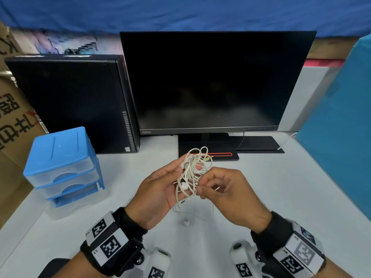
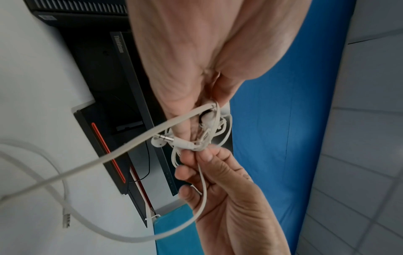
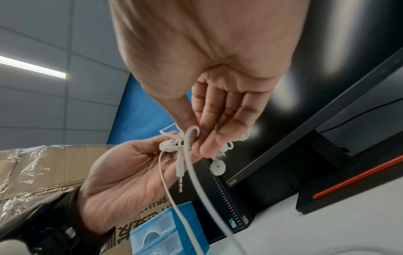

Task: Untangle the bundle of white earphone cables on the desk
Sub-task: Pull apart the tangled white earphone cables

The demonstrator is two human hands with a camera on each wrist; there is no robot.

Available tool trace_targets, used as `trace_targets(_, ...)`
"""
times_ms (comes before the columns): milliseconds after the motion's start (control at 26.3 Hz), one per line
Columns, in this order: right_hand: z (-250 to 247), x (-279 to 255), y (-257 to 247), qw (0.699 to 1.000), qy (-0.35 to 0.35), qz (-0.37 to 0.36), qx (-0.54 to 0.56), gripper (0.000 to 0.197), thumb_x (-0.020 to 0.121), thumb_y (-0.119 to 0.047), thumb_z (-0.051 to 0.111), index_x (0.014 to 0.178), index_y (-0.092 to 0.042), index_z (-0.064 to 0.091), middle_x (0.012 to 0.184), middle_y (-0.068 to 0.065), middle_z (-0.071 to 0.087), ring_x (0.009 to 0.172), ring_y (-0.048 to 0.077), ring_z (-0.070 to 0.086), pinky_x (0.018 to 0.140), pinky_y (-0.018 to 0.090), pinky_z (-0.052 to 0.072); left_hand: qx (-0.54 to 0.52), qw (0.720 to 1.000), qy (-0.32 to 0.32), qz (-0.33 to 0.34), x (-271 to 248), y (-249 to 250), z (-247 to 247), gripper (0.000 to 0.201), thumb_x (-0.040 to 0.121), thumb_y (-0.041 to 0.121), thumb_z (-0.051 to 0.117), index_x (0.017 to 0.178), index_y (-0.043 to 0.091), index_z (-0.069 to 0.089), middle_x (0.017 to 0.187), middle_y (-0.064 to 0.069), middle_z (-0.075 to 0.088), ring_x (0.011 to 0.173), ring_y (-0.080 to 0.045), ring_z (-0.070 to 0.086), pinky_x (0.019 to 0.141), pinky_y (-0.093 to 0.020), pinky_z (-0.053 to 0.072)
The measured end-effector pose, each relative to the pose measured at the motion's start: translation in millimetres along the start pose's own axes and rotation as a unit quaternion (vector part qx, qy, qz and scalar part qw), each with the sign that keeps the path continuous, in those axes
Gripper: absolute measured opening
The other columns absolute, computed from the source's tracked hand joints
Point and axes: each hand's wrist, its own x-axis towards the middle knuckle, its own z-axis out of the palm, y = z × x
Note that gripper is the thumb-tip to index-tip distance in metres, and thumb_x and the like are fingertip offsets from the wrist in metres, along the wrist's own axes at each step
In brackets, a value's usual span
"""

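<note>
The desk (image 1: pixel 261 197) is carrying a dark monitor (image 1: pixel 212 81) at twelve o'clock, a black computer tower (image 1: pixel 66 101) at ten o'clock and a blue drawer unit (image 1: pixel 62 163) at nine o'clock, and in front of the monitor's stand both hands are holding the bundle of white earphone cables (image 1: pixel 193 171) up off the surface, near the middle of the head view. The left hand (image 1: pixel 160 189) is cradling the knot from its nine o'clock side, thumb and fingers curled round it; the right hand (image 1: pixel 226 193) is working at its four o'clock side, thumb and forefinger pinching a single strand. Loose loops are hanging from the bundle toward six o'clock, where a small white earbud (image 1: pixel 187 222) appears to be lying on the desk, though it is blurred. In the right wrist view a metal jack plug (image 3: pixel 180 179) is dangling free below the knot and a round earbud (image 3: pixel 217 167) is hanging just beside it at three o'clock. I judge the cable to be very light, limp and fairly slick, so it is likely to slip through a loose pinch and tighten if it is tugged hard; the thin wire at the earbuds and plug is likely the weak spot. The free jack plug looks like the best place to take hold, feeding it back through the loops while the other hand is keeping the knot slack.
</note>
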Motion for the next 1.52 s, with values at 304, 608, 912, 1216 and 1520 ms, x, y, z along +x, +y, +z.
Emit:
trace_targets(304, 3, -3, -6, 0.998, 0.019, -0.03, 0.047, 0.015, 0.083, -0.004, 0.076, 0.082, -0.01, 0.062, 0.066, 0.007, 0.072, 0.064, 0.019, 0.07, 0.065, 0.026, 0.053, 0.024, 1.0, -0.007, 0.013, -3, 3, 3, 0.043, 0.1, 0.01, 0.039, 0.137, 0.023, 0.054, 0.129, -0.006, 0.067, 0.116, -0.027, 0.064, 0.099, -0.042, 0.052)
trace_targets(608, 3, -4, -3, 0.998, -0.032, -0.051, 0.032, 0.012, 0.092, -0.003, 0.065, 0.089, -0.014, 0.06, 0.074, 0.002, 0.073, 0.074, 0.017, 0.07, 0.067, 0.032, 0.052, -0.01, 0.998, -0.052, 0.02, -4, 6, -1, 0.051, 0.092, 0.005, 0.044, 0.14, 0.021, 0.052, 0.135, -0.01, 0.062, 0.123, -0.031, 0.059, 0.1, -0.046, 0.048)
trace_targets(912, 2, -1, 1, 0.994, -0.028, -0.033, 0.1, 0.01, 0.092, 0.002, 0.063, 0.091, -0.003, 0.054, 0.073, 0.006, 0.074, 0.071, 0.018, 0.07, 0.064, 0.026, 0.052, 0.02, 0.998, -0.042, 0.031, -4, 4, -3, 0.052, 0.093, 0.001, 0.041, 0.139, 0.021, 0.053, 0.133, -0.012, 0.063, 0.122, -0.035, 0.058, 0.106, -0.053, 0.041)
trace_targets(1216, -8, -6, -11, 0.995, 0.004, -0.101, -0.018, 0.012, 0.085, -0.014, 0.075, 0.078, -0.021, 0.068, 0.071, -0.001, 0.071, 0.066, 0.024, 0.063, 0.054, 0.037, 0.048, 0.167, 0.983, -0.019, 0.074, -4, -3, -1, 0.048, 0.1, -0.005, 0.041, 0.136, 0.023, 0.054, 0.126, -0.005, 0.068, 0.114, -0.026, 0.065, 0.095, -0.041, 0.053)
trace_targets(1520, -26, 2, -11, 0.969, 0.134, -0.184, -0.099, 0.016, 0.091, -0.018, 0.068, 0.097, -0.033, 0.071, 0.095, -0.018, 0.068, 0.099, 0.011, 0.063, 0.08, 0.019, 0.05, 0.217, 0.97, -0.051, 0.101, -8, -10, 4, 0.022, 0.097, -0.008, 0.048, 0.114, 0.006, 0.052, 0.098, -0.009, 0.075, 0.077, -0.023, 0.062, 0.068, -0.031, 0.049)
